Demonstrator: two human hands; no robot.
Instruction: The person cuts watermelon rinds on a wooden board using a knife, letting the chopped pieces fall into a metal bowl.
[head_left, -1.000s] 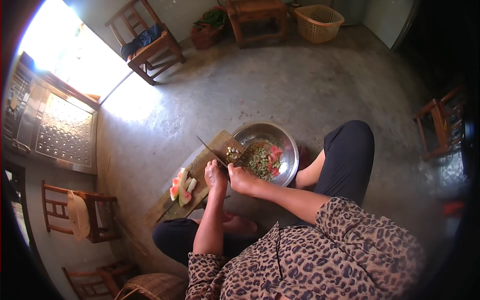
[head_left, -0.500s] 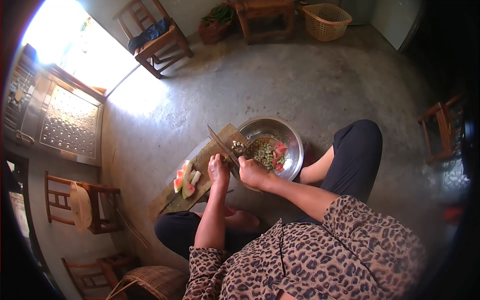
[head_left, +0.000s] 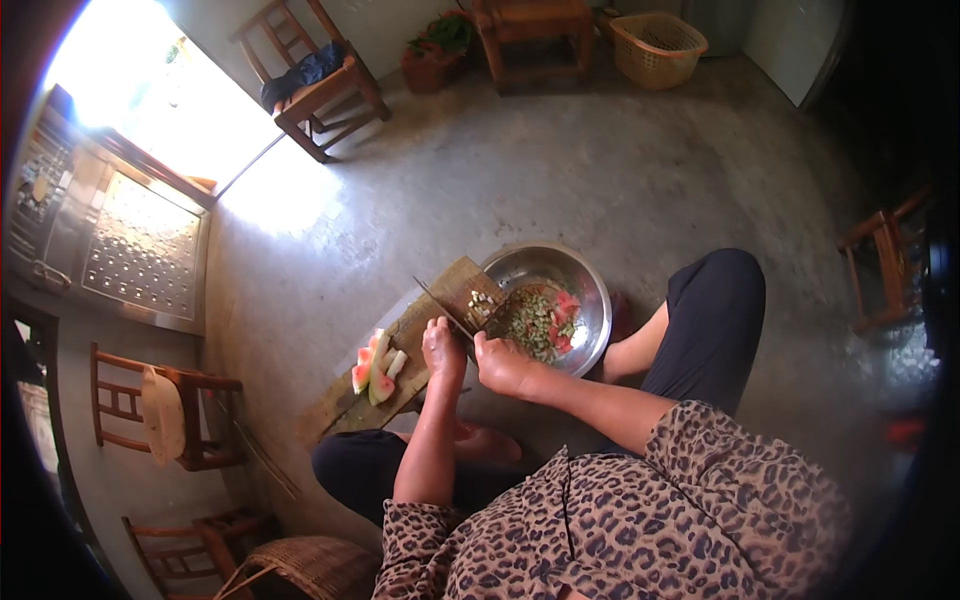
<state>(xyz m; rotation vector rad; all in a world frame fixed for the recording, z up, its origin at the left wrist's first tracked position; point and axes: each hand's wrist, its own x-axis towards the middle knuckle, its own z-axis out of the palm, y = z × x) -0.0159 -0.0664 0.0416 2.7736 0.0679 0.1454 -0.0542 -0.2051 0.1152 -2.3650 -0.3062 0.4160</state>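
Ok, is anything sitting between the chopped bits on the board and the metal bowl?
Nothing visible does. The chopped bits lie on the board right beside the bowl. The knife, in the right hand, is on their other side, toward the left hand.

Spotting melon pieces (head_left: 380,372) on the cutting board (head_left: 462,276), left of the knife (head_left: 438,301), chopped bits (head_left: 481,304) right of it, and the bowl (head_left: 594,328) just right of the board.
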